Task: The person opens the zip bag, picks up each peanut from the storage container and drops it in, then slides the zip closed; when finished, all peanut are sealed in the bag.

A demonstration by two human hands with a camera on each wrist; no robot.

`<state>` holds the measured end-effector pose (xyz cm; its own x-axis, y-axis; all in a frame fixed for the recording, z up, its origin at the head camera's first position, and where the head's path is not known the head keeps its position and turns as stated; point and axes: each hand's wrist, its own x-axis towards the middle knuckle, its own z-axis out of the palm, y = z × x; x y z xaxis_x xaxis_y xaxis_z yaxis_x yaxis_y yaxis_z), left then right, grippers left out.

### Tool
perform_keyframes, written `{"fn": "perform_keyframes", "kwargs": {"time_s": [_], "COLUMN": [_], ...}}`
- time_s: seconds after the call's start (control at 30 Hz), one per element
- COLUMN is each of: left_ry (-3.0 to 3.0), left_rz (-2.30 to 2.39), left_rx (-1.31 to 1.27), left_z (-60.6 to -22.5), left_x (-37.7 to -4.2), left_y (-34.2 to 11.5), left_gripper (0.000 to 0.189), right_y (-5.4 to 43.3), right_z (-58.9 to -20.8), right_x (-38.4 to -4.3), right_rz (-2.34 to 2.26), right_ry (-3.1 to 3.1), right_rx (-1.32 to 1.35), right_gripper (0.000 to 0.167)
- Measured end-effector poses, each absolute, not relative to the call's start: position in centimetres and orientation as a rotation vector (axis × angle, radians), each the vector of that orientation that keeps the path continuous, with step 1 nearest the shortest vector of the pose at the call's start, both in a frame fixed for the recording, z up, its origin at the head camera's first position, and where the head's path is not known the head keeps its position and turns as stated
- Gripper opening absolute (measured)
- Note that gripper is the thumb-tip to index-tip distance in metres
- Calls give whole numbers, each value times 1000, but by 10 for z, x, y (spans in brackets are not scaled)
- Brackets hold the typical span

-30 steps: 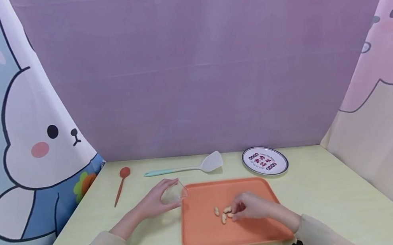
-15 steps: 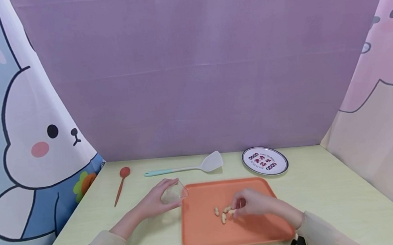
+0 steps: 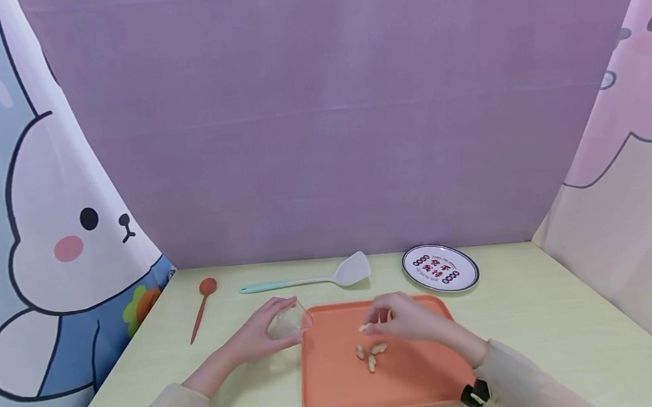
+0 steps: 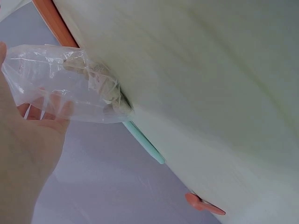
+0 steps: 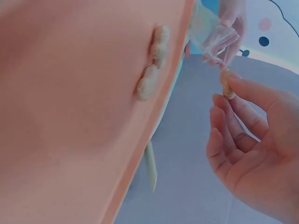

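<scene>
My left hand point(image 3: 259, 333) holds a clear plastic bag point(image 4: 60, 84) at the tray's left edge, with its mouth spread between thumb and fingers. Several peanuts point(image 4: 112, 88) lie in the bottom of the bag. Above the orange tray point(image 3: 340, 394), my right hand point(image 3: 406, 318) pinches one peanut point(image 5: 227, 85) between thumb and fingertips. Below that hand, 3 peanuts point(image 3: 372, 362) in their shells lie on the tray. In the right wrist view the pinched peanut is seen close to the bag's mouth, though their true distance is hard to tell.
Behind the tray lies a spatula point(image 3: 351, 270) with a turquoise handle. A white plate point(image 3: 440, 268) with red print is at the back right. To the left is a red spoon point(image 3: 207, 287). A purple curtain point(image 3: 329, 117) closes off the table's far side.
My right hand has picked a peanut off the tray, lifted it and moved it left and away from me. The left hand and bag have stayed in place.
</scene>
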<state>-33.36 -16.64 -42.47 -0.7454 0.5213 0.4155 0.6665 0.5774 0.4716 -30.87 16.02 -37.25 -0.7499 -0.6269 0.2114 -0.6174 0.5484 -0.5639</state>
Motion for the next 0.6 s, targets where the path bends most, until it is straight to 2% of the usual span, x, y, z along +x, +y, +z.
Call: {"fn": "perform_keyframes", "kwargs": {"time_s": [0.23, 0.6], "left_ry": [-2603, -2592], "left_rz": [-940, -917], "left_rx": [-962, -965], "left_z": [-423, -420], "left_x": [-332, -330], "left_y": [-166, -166], "left_gripper": [75, 73], "right_y": [133, 93], "right_z": [-366, -368], "right_x": [-314, -322], "right_rz": [-1111, -1198], "right_ry": [2784, 2767], "right_rx": [-1069, -1156], "right_gripper": [13, 12]}}
